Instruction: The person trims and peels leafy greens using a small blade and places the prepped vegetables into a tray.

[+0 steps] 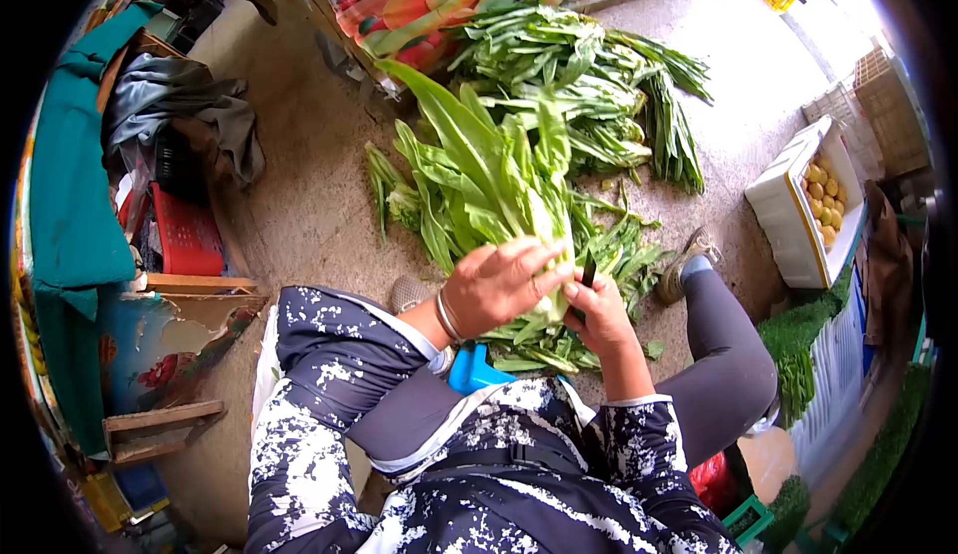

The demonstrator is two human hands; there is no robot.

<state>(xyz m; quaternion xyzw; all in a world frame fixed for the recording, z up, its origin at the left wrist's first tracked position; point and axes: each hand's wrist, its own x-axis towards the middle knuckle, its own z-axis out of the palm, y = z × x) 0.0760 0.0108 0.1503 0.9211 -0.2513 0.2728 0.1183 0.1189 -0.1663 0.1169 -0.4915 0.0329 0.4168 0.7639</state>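
Observation:
My left hand (504,284), with a silver bangle at its wrist, closes around the base of a bunch of leaf lettuce (489,170). The long green leaves fan out away from me over the floor. Close beside it, my right hand (604,316) grips a small knife (589,271), of which only a short dark part shows above the fingers. The right fingertips are at the pale stem end of the lettuce. Loose leaves (539,349) lie on the floor beneath both hands.
A large heap of leafy greens (559,75) lies ahead, against a fruit-printed panel (429,0). At right stands a white foam box (788,220) with round yellowish produce. A red basket (187,233) and teal cloth (90,185) are at left. Something blue (477,369) sits between my legs.

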